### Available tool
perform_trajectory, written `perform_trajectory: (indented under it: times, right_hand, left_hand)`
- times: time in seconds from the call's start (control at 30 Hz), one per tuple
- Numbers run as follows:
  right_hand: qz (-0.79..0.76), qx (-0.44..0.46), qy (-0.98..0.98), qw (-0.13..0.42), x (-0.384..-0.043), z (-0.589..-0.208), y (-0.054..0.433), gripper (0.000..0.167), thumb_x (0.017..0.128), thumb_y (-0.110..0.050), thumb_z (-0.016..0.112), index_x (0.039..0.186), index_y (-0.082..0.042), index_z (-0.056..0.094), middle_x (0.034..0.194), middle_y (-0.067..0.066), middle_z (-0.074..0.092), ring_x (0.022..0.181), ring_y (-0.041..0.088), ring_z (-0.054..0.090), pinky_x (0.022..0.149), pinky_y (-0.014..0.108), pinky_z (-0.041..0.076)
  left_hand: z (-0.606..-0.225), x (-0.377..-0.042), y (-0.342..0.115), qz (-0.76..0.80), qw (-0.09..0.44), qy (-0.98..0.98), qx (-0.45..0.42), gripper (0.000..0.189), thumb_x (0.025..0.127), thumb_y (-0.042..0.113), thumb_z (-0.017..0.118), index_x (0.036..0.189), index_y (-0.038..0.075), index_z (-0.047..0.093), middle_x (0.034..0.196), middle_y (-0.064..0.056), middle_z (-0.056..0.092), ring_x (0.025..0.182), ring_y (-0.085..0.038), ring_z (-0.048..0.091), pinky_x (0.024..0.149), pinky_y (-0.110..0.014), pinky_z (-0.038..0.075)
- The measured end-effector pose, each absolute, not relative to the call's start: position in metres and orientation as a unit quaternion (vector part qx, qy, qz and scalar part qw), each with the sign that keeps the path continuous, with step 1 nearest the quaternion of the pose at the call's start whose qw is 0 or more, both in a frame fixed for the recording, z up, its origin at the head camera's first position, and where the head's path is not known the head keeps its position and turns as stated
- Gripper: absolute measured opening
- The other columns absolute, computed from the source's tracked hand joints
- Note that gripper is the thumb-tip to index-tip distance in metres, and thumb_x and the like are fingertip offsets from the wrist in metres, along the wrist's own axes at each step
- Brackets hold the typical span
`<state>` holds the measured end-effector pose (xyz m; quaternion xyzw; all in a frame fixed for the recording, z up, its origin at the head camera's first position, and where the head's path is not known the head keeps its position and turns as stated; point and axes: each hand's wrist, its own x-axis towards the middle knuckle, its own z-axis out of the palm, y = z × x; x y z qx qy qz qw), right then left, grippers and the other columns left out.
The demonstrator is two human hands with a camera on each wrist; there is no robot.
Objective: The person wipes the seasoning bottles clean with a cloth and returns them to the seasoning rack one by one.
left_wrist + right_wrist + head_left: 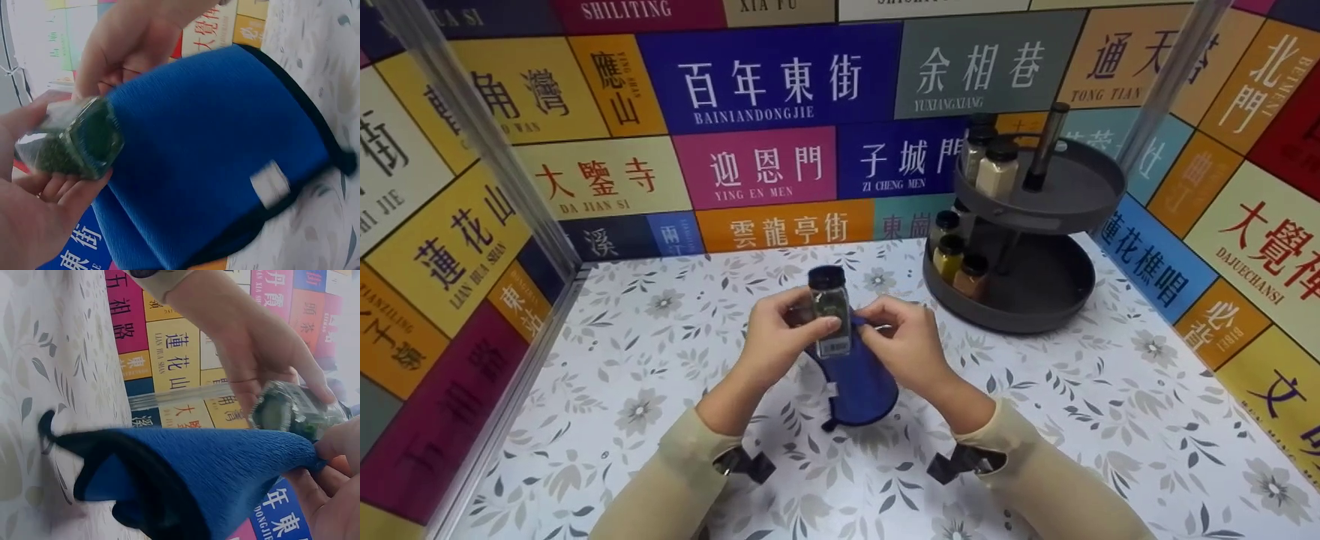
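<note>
In the head view my left hand (780,330) grips a clear glass spice jar (832,311) with a black lid and green contents, thumb across its front. The left wrist view shows the jar's (93,138) faceted base tipped toward the camera. My right hand (904,337) pinches a blue cloth (862,386) with dark edging close beside the jar. The cloth hangs down below both hands, a small white tag (270,183) on its border. In the right wrist view the cloth (225,467) drapes from the pinching fingertips (332,441).
A dark two-tier round rack (1012,319) stands at the back right, with several black-lidded spice jars (997,169) on its left side. Panels with printed characters (772,75) surround the flower-patterned tabletop (637,450).
</note>
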<state>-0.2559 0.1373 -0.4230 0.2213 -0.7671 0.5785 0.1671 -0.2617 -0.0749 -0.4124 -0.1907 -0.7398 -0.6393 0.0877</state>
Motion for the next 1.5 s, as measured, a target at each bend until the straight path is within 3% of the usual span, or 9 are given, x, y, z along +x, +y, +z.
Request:
perform_trajectory:
  times: [0.17, 0.3, 0.5, 0.67, 0.77, 1.0, 1.3, 1.5]
  right_hand:
    - [0.552, 0.238, -0.775, 0.193, -0.248, -0.423, 0.133, 0.019, 0.088, 0.006, 0.076, 0.097, -0.011, 0.082, 0.095, 0.003, 0.083, 0.087, 0.016, 0.08, 0.069, 0.026, 0.063]
    - [0.542, 0.271, -0.756, 0.248, -0.241, -0.422, 0.132, 0.023, 0.085, 0.013, 0.074, 0.097, -0.005, 0.083, 0.094, 0.007, 0.082, 0.084, 0.019, 0.08, 0.071, 0.026, 0.064]
    - [0.531, 0.31, -0.727, 0.306, -0.239, -0.419, 0.132, 0.024, 0.083, 0.017, 0.073, 0.097, 0.0, 0.082, 0.092, 0.012, 0.082, 0.078, 0.021, 0.081, 0.072, 0.024, 0.064]
    - [0.536, 0.289, -0.722, 0.329, -0.243, -0.413, 0.138, 0.023, 0.083, 0.016, 0.074, 0.097, 0.0, 0.082, 0.091, 0.013, 0.082, 0.076, 0.02, 0.08, 0.07, 0.022, 0.063]
    - [0.546, 0.271, -0.722, 0.328, -0.246, -0.41, 0.142, 0.022, 0.084, 0.015, 0.075, 0.098, 0.0, 0.082, 0.092, 0.014, 0.082, 0.079, 0.02, 0.08, 0.07, 0.025, 0.064]
    - [0.555, 0.263, -0.732, 0.294, -0.244, -0.412, 0.139, 0.019, 0.087, 0.013, 0.075, 0.098, -0.001, 0.082, 0.096, 0.012, 0.082, 0.087, 0.023, 0.081, 0.073, 0.031, 0.065]
    - [0.52, 0.29, -0.759, 0.266, -0.242, -0.424, 0.127, 0.023, 0.083, 0.013, 0.074, 0.096, -0.004, 0.083, 0.094, 0.006, 0.083, 0.087, 0.02, 0.081, 0.072, 0.03, 0.065]
    - [0.528, 0.282, -0.761, 0.25, -0.239, -0.425, 0.125, 0.023, 0.082, 0.013, 0.074, 0.096, -0.004, 0.083, 0.093, 0.007, 0.083, 0.085, 0.019, 0.08, 0.071, 0.033, 0.066]
  left_hand:
    - [-0.406, -0.261, -0.074, -0.673, 0.128, -0.715, -0.139, 0.036, 0.088, 0.014, 0.085, 0.121, 0.003, 0.077, 0.105, -0.013, 0.078, 0.089, -0.018, 0.078, 0.079, -0.028, 0.063]
    - [-0.403, -0.259, -0.073, -0.683, 0.133, -0.706, -0.135, 0.037, 0.089, 0.014, 0.085, 0.123, 0.003, 0.076, 0.111, -0.014, 0.078, 0.097, -0.023, 0.08, 0.084, -0.03, 0.064]
    - [-0.409, -0.258, -0.072, -0.643, 0.137, -0.739, -0.145, 0.037, 0.086, 0.017, 0.089, 0.118, 0.005, 0.078, 0.104, -0.013, 0.076, 0.09, -0.022, 0.079, 0.078, -0.028, 0.064]
    - [-0.42, -0.259, -0.066, -0.622, 0.084, -0.76, -0.172, 0.032, 0.085, 0.02, 0.09, 0.112, 0.007, 0.079, 0.097, -0.011, 0.076, 0.081, -0.018, 0.078, 0.07, -0.027, 0.061]
    - [-0.424, -0.26, -0.063, -0.61, 0.064, -0.767, -0.19, 0.031, 0.084, 0.021, 0.09, 0.109, 0.008, 0.079, 0.095, -0.009, 0.076, 0.077, -0.016, 0.077, 0.067, -0.026, 0.059]
    - [-0.423, -0.262, -0.064, -0.62, 0.086, -0.761, -0.171, 0.025, 0.084, 0.021, 0.09, 0.102, 0.008, 0.078, 0.092, -0.007, 0.073, 0.075, -0.014, 0.075, 0.067, -0.026, 0.059]
    - [-0.409, -0.261, -0.075, -0.674, 0.133, -0.719, -0.107, 0.036, 0.086, 0.014, 0.087, 0.118, 0.003, 0.078, 0.107, -0.015, 0.077, 0.094, -0.022, 0.079, 0.081, -0.029, 0.064]
    - [-0.403, -0.257, -0.079, -0.706, 0.131, -0.687, -0.114, 0.038, 0.089, 0.01, 0.084, 0.125, 0.003, 0.075, 0.11, -0.015, 0.076, 0.102, -0.025, 0.079, 0.085, -0.032, 0.064]
